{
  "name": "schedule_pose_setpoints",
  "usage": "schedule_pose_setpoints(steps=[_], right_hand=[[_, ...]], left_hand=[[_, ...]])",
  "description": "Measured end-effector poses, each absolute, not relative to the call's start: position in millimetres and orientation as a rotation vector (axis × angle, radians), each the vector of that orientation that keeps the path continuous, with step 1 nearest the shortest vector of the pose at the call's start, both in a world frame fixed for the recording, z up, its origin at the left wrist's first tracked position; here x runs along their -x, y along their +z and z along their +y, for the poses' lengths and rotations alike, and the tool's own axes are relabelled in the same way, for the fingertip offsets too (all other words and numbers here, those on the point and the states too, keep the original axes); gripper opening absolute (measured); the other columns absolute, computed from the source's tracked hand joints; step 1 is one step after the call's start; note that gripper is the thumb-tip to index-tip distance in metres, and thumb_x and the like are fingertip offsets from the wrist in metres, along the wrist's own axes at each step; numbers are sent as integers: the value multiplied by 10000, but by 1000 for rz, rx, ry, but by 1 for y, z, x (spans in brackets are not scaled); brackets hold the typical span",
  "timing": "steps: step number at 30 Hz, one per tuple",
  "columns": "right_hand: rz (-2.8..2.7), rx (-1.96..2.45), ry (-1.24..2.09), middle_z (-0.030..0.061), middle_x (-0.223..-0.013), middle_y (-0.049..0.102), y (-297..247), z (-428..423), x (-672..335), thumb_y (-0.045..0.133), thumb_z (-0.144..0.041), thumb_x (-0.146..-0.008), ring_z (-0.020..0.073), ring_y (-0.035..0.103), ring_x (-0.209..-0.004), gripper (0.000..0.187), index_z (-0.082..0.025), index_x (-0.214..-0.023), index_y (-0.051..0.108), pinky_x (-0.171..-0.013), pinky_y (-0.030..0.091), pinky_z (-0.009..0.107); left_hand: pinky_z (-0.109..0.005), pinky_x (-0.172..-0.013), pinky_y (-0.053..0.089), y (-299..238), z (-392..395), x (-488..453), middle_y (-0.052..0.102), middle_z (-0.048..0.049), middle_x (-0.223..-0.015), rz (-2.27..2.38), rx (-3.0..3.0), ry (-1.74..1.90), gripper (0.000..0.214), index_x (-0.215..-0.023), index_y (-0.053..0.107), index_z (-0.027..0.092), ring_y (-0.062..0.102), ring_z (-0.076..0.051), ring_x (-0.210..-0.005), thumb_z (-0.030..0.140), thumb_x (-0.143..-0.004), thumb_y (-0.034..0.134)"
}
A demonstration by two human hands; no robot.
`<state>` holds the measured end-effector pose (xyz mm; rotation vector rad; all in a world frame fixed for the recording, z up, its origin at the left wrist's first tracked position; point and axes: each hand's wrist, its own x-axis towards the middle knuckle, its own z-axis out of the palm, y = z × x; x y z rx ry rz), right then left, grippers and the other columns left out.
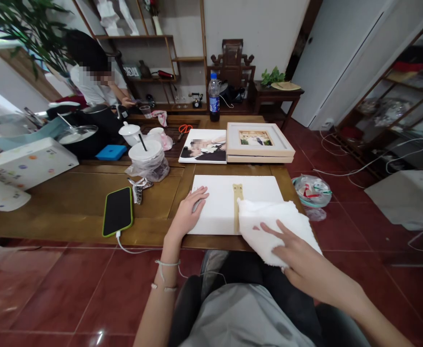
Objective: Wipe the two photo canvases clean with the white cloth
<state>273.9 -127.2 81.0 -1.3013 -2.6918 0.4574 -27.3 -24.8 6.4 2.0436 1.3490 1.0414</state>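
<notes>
A white rectangular panel (214,212) lies at the table's front edge, with a tan strip (237,193) running down its middle. My left hand (190,211) rests open on the panel's left part, fingers stretched out. Over the panel's right part and past the table edge spreads a white towel (276,217). My right hand (290,245) has it, two fingers stretched over its top and the rest partly hidden. Just behind the panel are a photo print (206,147) and a pale wooden picture frame (285,140), stacked on another frame.
On the wooden table (153,207) are a phone (117,212) on a cable, a lidded cup (146,154) with a straw, a blue box (111,152), orange-handled scissors (185,128) and a bottle (214,99). A person (99,82) sits far left. A bagged bin (311,190) stands right.
</notes>
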Motion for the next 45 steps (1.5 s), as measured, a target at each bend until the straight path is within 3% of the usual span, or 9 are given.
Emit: schedule_pose_setpoints(steps=[6,9,13,16,20,24,29,35,45], right_hand=[[-2572,1435,568,91,-1269,564,64,-78,-281,442,-88,-748,268,215,-1377,279,-210,-947,595,-1003,405,418],[-2487,1450,550,97,-1230,584,60,-36,-268,443,-190,-841,291,225,-1372,182,-202,-953,587,-1005,385,428],[-2417,1488,440,118,-1263,568,60,6,-247,422,-329,-893,317,303,-1337,277,-169,-1045,588,-1027,344,475],[-2475,1403,260,140,-1287,553,57,17,-234,465,-228,-845,285,353,-1315,288,-138,-1085,597,-1085,247,500],[-2630,1232,112,145,-1426,397,52,-8,-225,509,-68,-691,304,217,-1373,316,-131,-954,673,-1111,130,551],[-2748,1116,182,103,-1470,329,58,-65,-225,480,-6,-619,320,140,-1389,265,-141,-716,687,-1116,90,578],[-2815,1006,407,70,-1463,347,72,-114,-232,436,22,-563,289,165,-1389,294,-155,-629,661,-1132,87,561],[-2651,977,554,63,-1404,444,69,-78,-248,389,27,-577,186,279,-1358,411,-173,-818,655,-1145,173,468],[-2613,1294,214,119,-1397,447,57,15,-206,404,-36,-714,250,238,-1371,477,-128,-1143,592,-1106,166,531]], left_hand=[[-465,-1113,263,5,-25,28,561,-78,-1299,1332,-2058,1036,257,-1049,634,210,448,-218,-1273,270,-895,437],[-461,-1114,264,4,-25,29,556,-83,-1304,1330,-2060,1036,259,-1055,630,205,442,-215,-1277,271,-897,435],[-462,-1115,258,6,-25,29,552,-86,-1308,1322,-2066,1025,257,-1055,629,205,444,-215,-1276,270,-897,438],[-460,-1115,257,6,-25,29,553,-86,-1307,1327,-2072,1019,257,-1060,625,201,441,-213,-1279,265,-897,437],[-462,-1112,266,5,-25,29,555,-87,-1305,1331,-2070,1017,257,-1060,624,199,446,-213,-1275,263,-896,437],[-464,-1114,262,5,-25,28,553,-83,-1307,1339,-2066,1019,257,-1061,625,202,441,-213,-1279,258,-897,435],[-459,-1116,259,7,-26,27,552,-78,-1310,1349,-2063,1010,256,-1059,629,205,439,-209,-1280,247,-895,437],[-453,-1118,254,7,-26,28,549,-84,-1311,1348,-2066,997,257,-1055,630,197,441,-207,-1279,245,-896,435],[-453,-1123,244,7,-25,29,556,-74,-1306,1320,-2049,1035,321,-1127,613,200,441,-201,-1279,279,-926,375]])
